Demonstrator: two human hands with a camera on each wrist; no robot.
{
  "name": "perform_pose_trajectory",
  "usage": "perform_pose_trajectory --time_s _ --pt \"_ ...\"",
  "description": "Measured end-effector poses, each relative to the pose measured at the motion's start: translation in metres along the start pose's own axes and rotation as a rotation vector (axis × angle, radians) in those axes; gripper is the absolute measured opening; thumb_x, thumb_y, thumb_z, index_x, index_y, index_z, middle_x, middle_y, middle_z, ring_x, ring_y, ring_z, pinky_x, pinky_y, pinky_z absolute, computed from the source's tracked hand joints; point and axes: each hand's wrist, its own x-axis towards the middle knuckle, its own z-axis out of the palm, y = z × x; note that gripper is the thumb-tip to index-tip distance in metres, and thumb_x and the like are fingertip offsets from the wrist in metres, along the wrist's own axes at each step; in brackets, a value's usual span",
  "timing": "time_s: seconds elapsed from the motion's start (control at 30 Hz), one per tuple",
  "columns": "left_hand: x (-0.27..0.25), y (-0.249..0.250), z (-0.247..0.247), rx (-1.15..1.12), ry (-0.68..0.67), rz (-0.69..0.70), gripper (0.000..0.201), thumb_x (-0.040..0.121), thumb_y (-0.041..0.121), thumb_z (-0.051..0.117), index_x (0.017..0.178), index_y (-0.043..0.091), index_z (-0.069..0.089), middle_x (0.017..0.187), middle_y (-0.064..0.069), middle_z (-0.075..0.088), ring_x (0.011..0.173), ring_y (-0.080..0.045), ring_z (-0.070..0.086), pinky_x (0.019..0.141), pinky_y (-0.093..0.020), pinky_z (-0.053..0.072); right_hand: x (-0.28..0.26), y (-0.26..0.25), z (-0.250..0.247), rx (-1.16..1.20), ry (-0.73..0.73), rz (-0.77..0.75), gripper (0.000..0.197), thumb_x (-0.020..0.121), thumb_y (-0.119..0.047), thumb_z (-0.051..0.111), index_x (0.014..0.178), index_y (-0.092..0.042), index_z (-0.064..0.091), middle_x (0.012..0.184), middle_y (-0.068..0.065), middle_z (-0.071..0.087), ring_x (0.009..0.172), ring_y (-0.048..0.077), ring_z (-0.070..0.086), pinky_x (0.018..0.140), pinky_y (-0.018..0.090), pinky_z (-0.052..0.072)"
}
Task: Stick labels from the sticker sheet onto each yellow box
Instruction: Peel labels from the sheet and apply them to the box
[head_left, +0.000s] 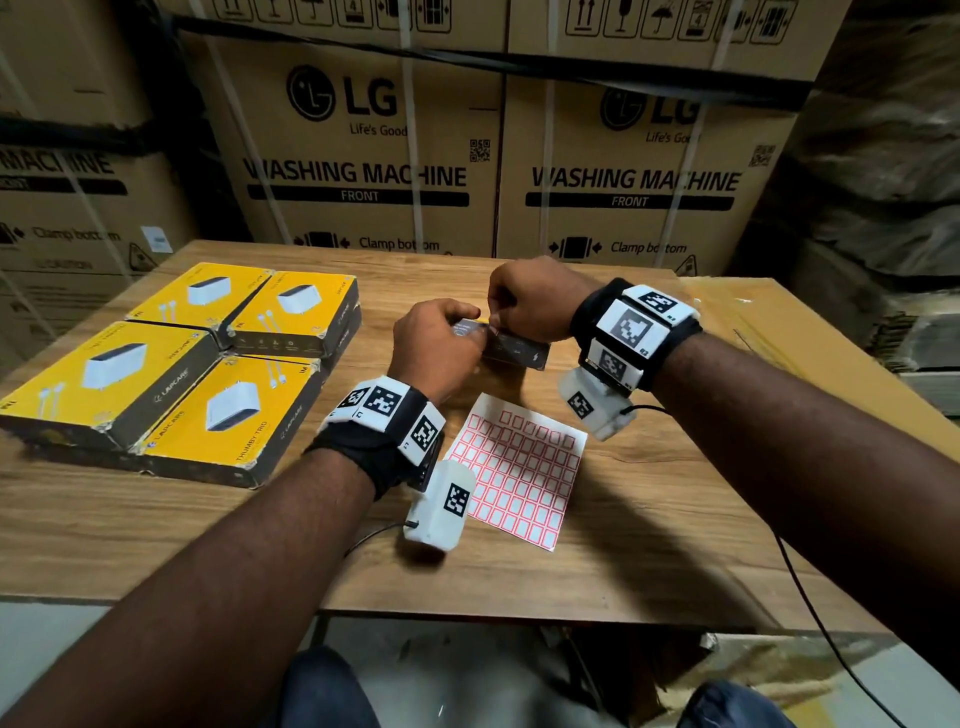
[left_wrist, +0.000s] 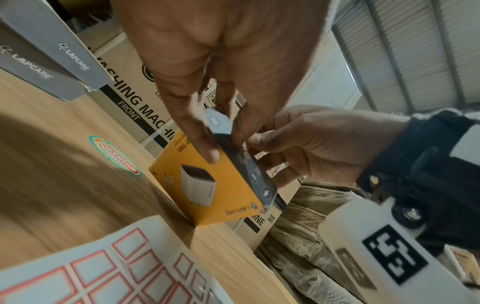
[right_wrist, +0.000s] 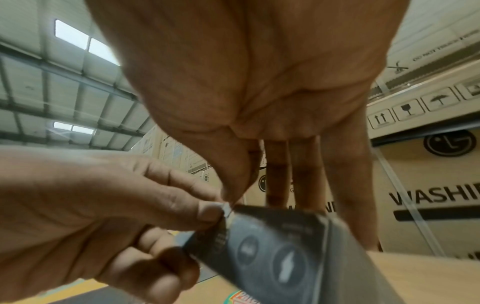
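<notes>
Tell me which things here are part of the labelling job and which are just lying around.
Part of the job:
- held yellow box, stood on edge, gripped by the left hand
- label pinched by the right hand at the box's top edge
- sticker sheet
- stacked yellow boxes

Lying about:
- washing machine cartons
- round sticker on the table

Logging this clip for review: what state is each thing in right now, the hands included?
Left hand: grips the held box.
Right hand: pinches a label at the box's top edge.
Held yellow box: tilted on edge on the table.
Label: small, only partly visible.
Sticker sheet: flat, some top cells empty.
Stacked yellow boxes: lying flat, left of the hands.
</notes>
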Motion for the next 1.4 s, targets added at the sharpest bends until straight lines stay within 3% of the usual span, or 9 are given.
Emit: perform_pose_trajectory --time_s 0.17,0.33,0.5,0.83,0.97,1.13,1.23,1.3,1.4 --pt "0.0 -0.004 -0.003 -0.078 -0.012 -0.053 0.027 0.084 0.014 0.073 0.111 0.015 0.07 0.1 0.0 0.064 0.074 -0.014 0.071 0.056 -0.025 0.059 -0.007 0.014 0.007 0.568 0.114 0.072 0.033 0.093 -0.025 0.061 0.125 -0.025 0.051 0.105 -0.005 0.062 0.088 0.012 0.066 0.07 0.029 0.057" --pt "0.001 -0.005 -0.003 -0.154 -0.002 -0.115 0.027 0.084 0.01 0.073 0.11 0.015 0.07 0.105 -0.004 0.067 0.079 -0.02 0.072 0.058 -0.027 0.06 -0.01 0.023 0.022 0.424 0.036 0.072 0.024 0.09 -0.032 0.065 0.109 -0.017 0.065 0.1 -0.002 0.067 0.087 0.009 0.062 0.065 0.02 0.049" --pt "0.001 -0.004 -0.001 -0.149 -0.017 -0.102 0.028 0.087 0.005 0.068 0.114 0.014 0.068 0.107 -0.002 0.063 0.086 -0.022 0.071 0.06 -0.027 0.06 -0.007 0.019 0.034 0.49 0.118 0.136 0.021 0.086 -0.035 0.07 0.094 -0.016 0.067 0.086 -0.001 0.068 0.075 0.01 0.061 0.055 0.021 0.044" --pt "0.001 -0.011 0.006 -0.156 0.019 -0.102 0.035 0.082 -0.001 0.068 0.113 0.016 0.07 0.112 -0.005 0.068 0.086 -0.021 0.072 0.063 -0.031 0.062 -0.006 0.017 0.034 0.638 0.041 0.2 0.012 0.09 -0.02 0.059 0.097 -0.013 0.063 0.095 0.005 0.063 0.088 0.02 0.058 0.064 0.03 0.047" --pt "0.001 -0.014 0.008 -0.142 0.025 -0.076 0.031 0.085 0.002 0.069 0.112 0.016 0.07 0.109 -0.004 0.068 0.083 -0.02 0.072 0.062 -0.029 0.061 -0.008 0.013 0.039 0.611 0.086 0.282 0.032 0.087 -0.041 0.064 0.101 -0.013 0.062 0.099 0.007 0.066 0.096 0.023 0.062 0.086 0.043 0.054" --pt "0.002 -0.02 0.006 -0.122 0.039 -0.06 0.031 0.08 0.001 0.072 0.107 0.017 0.072 0.106 -0.003 0.07 0.084 -0.023 0.072 0.068 -0.039 0.062 -0.004 0.016 0.04 0.717 -0.063 0.509 0.079 0.073 -0.056 0.072 0.129 -0.013 0.035 0.117 0.006 0.057 0.104 0.024 0.057 0.085 0.04 0.052" --pt "0.0 -0.02 0.006 -0.097 0.037 -0.047 0.03 0.078 0.003 0.074 0.104 0.017 0.073 0.102 0.0 0.071 0.083 -0.021 0.072 0.07 -0.039 0.062 -0.004 0.016 0.037 0.943 -0.243 0.576 0.043 0.083 -0.044 0.066 0.104 -0.008 0.058 0.095 0.008 0.07 0.081 0.019 0.067 0.067 0.031 0.057" --pt "-0.001 -0.02 0.007 -0.081 0.037 -0.043 0.031 0.078 0.003 0.075 0.105 0.016 0.073 0.099 0.001 0.071 0.082 -0.02 0.072 0.068 -0.038 0.062 -0.006 0.014 0.035 1.164 -0.353 0.61 0.021 0.093 -0.028 0.057 0.093 -0.008 0.058 0.071 0.007 0.069 0.06 0.017 0.068 0.056 0.027 0.057" --pt "-0.003 -0.021 0.007 -0.071 0.029 -0.036 0.031 0.08 0.002 0.074 0.108 0.015 0.071 0.099 0.003 0.067 0.084 -0.018 0.071 0.066 -0.036 0.062 -0.007 0.013 0.031 1.304 -0.359 0.636 0.017 0.094 -0.019 0.053 0.097 -0.003 0.058 0.069 0.013 0.068 0.06 0.024 0.068 0.071 0.036 0.059"
